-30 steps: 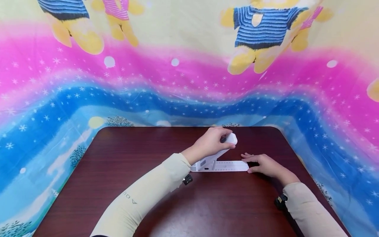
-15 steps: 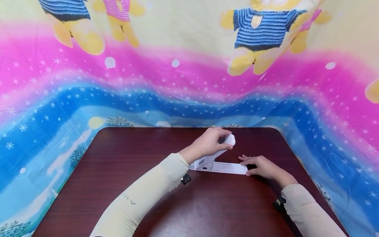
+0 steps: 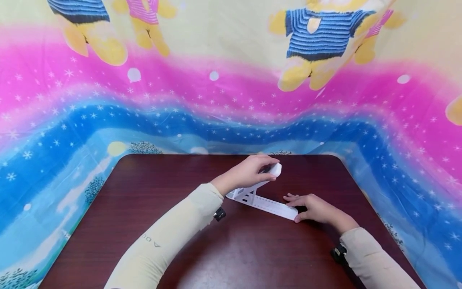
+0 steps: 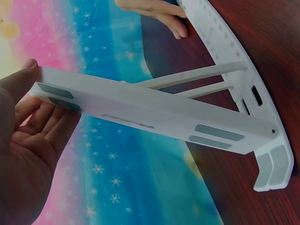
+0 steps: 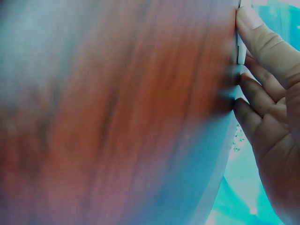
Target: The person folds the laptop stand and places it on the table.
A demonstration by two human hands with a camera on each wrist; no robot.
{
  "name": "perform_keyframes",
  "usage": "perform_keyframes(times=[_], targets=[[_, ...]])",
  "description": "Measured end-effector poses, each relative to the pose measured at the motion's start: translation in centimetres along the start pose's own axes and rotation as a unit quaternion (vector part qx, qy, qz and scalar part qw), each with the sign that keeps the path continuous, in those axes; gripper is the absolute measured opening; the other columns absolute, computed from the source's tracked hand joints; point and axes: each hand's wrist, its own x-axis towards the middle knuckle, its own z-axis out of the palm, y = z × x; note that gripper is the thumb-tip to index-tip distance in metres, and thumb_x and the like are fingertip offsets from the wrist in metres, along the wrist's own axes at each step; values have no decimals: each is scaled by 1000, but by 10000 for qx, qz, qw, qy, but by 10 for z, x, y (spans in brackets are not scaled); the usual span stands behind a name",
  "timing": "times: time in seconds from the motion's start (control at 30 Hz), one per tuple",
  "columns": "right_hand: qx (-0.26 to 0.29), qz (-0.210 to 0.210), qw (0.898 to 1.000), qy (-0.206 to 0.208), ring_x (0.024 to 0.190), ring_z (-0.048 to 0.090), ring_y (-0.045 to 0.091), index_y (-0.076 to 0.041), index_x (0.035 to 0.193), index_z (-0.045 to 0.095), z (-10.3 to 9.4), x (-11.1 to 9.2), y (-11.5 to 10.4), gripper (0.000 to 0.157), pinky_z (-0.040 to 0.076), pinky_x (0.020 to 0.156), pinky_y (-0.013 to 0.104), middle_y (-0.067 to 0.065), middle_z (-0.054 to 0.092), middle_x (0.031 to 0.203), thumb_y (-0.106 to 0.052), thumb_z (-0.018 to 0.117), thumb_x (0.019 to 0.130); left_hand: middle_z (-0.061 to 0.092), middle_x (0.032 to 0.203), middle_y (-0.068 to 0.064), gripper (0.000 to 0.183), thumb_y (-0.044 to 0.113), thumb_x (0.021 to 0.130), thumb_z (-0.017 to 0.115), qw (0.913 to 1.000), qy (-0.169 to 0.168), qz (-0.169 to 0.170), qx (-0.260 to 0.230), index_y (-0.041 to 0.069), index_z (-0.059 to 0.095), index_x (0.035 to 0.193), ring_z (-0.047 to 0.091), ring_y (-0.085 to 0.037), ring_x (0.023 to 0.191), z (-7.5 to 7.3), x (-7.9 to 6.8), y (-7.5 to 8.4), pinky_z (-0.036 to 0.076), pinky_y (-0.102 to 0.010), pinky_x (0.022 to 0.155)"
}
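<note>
A white folding laptop stand (image 3: 276,208) is propped open on the table, its base slanting toward the front right. My left hand (image 3: 249,172) grips the upper end of the raised arm (image 4: 140,108), thumb on one side and fingers on the other. Grey rubber strips (image 4: 219,132) line that arm, and two thin struts (image 4: 197,75) join it to the notched base. Around the base's right end, my right hand (image 3: 319,208) holds with the thumb at the near corner and fingers at the far side. In the right wrist view only a white sliver of the stand (image 5: 242,54) shows beside the thumb.
The dark red wooden table (image 3: 151,224) extends on all sides of the stand. Behind it hangs a patterned cloth (image 3: 223,100) with bears and snowflakes, which also runs along both sides. Small black cameras (image 3: 219,214) sit at both wrists.
The base's right end has swung toward the front, turning the stand from nearly sideways to slanted. Both hands have moved slightly left with it, keeping their hold.
</note>
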Motion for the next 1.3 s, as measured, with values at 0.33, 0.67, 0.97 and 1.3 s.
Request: perform_keyframes(times=[0.33,0.67,0.97,1.3], targets=[[-181,-279,9994,96,143,46,32,-17,139,66,10,-1,-14,63,48,108,50,4,54,151,-40,83,82,55,150,-2,61,33,98,70,9995,-226,190,147,15,50,153,51,-14,137,-5,-5,-4,47,-26,108],[-177,177,9991,342,142,48,30,-15,135,69,18,-4,-32,59,51,104,48,5,56,149,-32,86,81,54,153,-4,63,28,97,71,9993,-130,326,149,15,48,154,53,-17,137,-2,-12,-5,48,-26,108],[-258,452,9975,480,142,47,31,-12,135,69,22,1,-44,59,51,105,48,8,56,149,-28,87,81,54,152,-7,60,26,97,71,9980,-45,579,235,11,50,152,52,-19,139,-3,-13,-8,46,-24,110],[-187,-78,9997,-105,147,40,30,-19,145,60,14,-8,-34,61,46,110,47,6,46,159,-24,81,88,53,153,-7,59,25,98,70,9976,-32,642,258,11,50,151,51,-19,140,-1,-14,-10,46,-25,110]])
